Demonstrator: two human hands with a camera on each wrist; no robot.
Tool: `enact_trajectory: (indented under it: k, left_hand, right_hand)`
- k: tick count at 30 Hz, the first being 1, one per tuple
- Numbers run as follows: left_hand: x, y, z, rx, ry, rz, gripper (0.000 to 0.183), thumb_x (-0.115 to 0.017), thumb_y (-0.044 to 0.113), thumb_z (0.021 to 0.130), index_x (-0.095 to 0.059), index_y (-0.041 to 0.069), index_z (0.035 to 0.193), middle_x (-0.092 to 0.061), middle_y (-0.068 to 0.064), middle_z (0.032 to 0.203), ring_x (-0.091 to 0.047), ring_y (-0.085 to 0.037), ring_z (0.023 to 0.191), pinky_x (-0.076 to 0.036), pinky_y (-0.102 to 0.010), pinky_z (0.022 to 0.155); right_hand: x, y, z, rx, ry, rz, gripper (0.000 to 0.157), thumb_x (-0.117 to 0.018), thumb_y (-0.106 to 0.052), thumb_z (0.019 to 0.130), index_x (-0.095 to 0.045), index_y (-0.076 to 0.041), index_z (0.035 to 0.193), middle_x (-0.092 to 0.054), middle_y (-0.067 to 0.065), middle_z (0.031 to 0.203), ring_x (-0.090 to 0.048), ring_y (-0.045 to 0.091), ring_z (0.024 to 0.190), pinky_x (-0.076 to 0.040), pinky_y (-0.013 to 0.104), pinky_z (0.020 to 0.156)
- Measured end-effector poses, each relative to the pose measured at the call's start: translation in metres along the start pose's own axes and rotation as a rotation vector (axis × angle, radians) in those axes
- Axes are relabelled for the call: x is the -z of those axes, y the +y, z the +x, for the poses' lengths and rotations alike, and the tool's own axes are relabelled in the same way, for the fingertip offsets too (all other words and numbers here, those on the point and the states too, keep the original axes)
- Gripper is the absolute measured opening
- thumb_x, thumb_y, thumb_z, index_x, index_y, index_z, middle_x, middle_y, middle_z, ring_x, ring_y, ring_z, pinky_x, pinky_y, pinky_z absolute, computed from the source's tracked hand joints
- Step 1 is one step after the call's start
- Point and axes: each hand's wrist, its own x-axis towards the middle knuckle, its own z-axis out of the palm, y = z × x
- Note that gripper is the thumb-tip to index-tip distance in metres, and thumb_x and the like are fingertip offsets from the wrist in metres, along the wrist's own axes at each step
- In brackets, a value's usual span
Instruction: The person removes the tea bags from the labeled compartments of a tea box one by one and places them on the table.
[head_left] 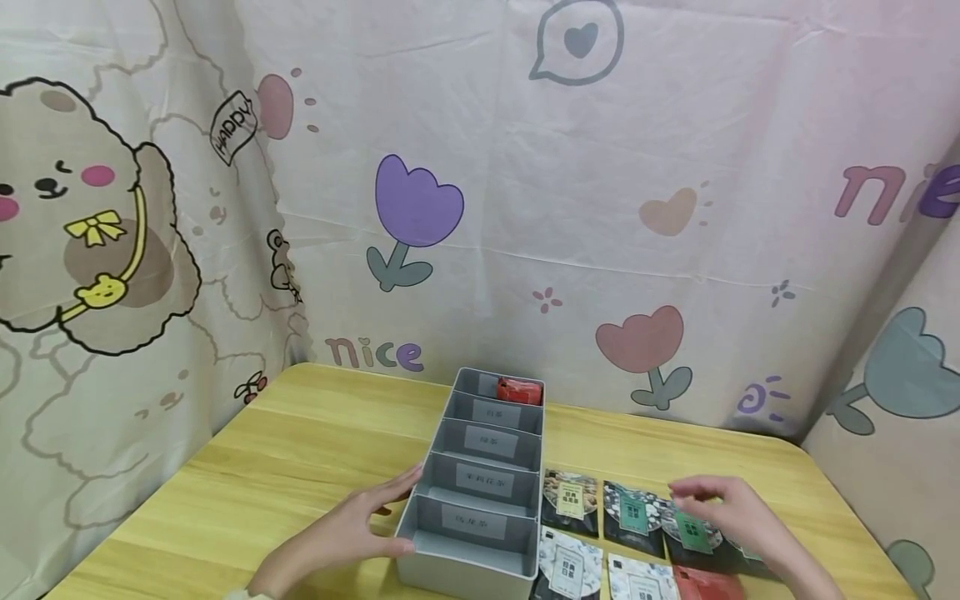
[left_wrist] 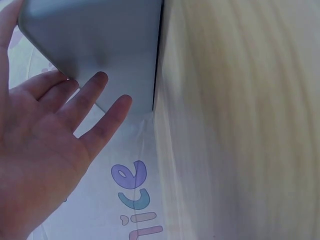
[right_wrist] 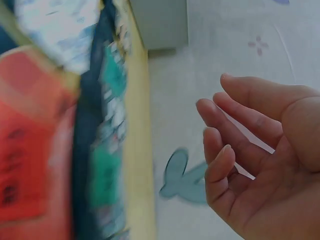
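A long grey divided box stands on the table, its several compartments each bearing a label. In the farthest one lies a red packet; the nearer compartments show bare. My left hand touches the box's left side, thumb at the near corner and fingers spread along the wall. Over the packets to the right hovers my right hand, fingers loosely bent and holding nothing. Beneath and beside it are green-labelled packets, partly covered by the hand, and a red packet.
A yellow-labelled packet and white-patterned packets lie right of the box. The wooden table meets a printed curtain at the back, with more curtain at both sides.
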Motion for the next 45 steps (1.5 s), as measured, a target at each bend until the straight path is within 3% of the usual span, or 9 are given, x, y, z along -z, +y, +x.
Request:
enact_trajectory:
  k: [5,10,19,23,30,38,45]
  left_hand:
    - [0.001,0.0,-0.001,0.004,0.001,-0.008,0.084,-0.075,0.038,0.083,-0.033,0.011,0.151,-0.031,-0.021,0.151,-0.038,-0.053,0.127,-0.035,-0.072,0.091]
    - [0.001,-0.001,-0.001,-0.002,-0.005,-0.005,0.084,-0.074,0.038,0.084,-0.032,0.011,0.152,-0.031,-0.02,0.152,-0.041,-0.05,0.126,-0.038,-0.069,0.092]
    - [0.001,-0.001,-0.001,0.012,-0.019,-0.001,0.084,-0.073,0.038,0.085,-0.03,0.011,0.152,-0.031,-0.018,0.152,-0.054,-0.042,0.115,-0.047,-0.058,0.089]
    - [0.001,-0.002,-0.001,-0.002,-0.016,0.007,0.084,-0.073,0.038,0.085,-0.03,0.01,0.152,-0.032,-0.017,0.152,-0.054,-0.039,0.117,-0.049,-0.05,0.09]
    - [0.0,-0.005,0.001,-0.027,-0.018,-0.017,0.083,-0.073,0.036,0.086,-0.032,0.006,0.151,-0.029,-0.015,0.154,-0.045,-0.03,0.129,-0.05,-0.039,0.093]
    - [-0.002,-0.004,0.0,-0.016,-0.022,0.01,0.085,-0.072,0.041,0.085,-0.032,0.008,0.151,-0.032,-0.014,0.153,-0.049,-0.035,0.124,-0.05,-0.042,0.092]
    - [-0.001,-0.001,-0.002,0.023,-0.013,0.002,0.086,-0.072,0.043,0.084,-0.03,0.013,0.153,-0.031,-0.013,0.153,-0.046,-0.041,0.125,-0.041,-0.062,0.094]
  right_hand:
    - [0.0,-0.036,0.027,0.194,0.049,-0.022,0.029,-0.071,-0.019,0.088,-0.07,0.0,0.11,-0.07,0.006,0.098,-0.058,0.018,0.085,-0.051,0.03,0.066]
    - [-0.004,-0.071,0.063,0.328,0.072,-0.047,0.022,-0.07,-0.015,0.089,-0.072,-0.001,0.106,-0.07,0.005,0.095,-0.061,0.019,0.083,-0.052,0.031,0.067]
    - [-0.021,-0.109,0.123,0.361,0.058,-0.089,0.02,-0.066,-0.011,0.091,-0.072,-0.001,0.107,-0.071,0.01,0.098,-0.065,0.022,0.085,-0.054,0.038,0.073]
    - [-0.029,-0.122,0.142,0.392,0.046,-0.114,0.019,-0.066,-0.008,0.09,-0.072,0.001,0.106,-0.071,0.012,0.096,-0.065,0.026,0.086,-0.054,0.042,0.074]
    - [-0.044,-0.13,0.168,0.393,0.027,-0.048,0.019,-0.065,-0.003,0.089,-0.071,0.006,0.105,-0.071,0.018,0.096,-0.066,0.031,0.088,-0.054,0.045,0.078]
    - [-0.067,-0.118,0.185,0.34,0.061,-0.041,0.018,-0.068,0.0,0.085,-0.072,0.007,0.101,-0.071,0.017,0.095,-0.066,0.03,0.087,-0.055,0.044,0.077]
    - [-0.078,-0.119,0.189,0.386,0.118,-0.04,0.016,-0.067,0.006,0.081,-0.072,0.009,0.096,-0.071,0.017,0.089,-0.066,0.029,0.081,-0.055,0.041,0.07]
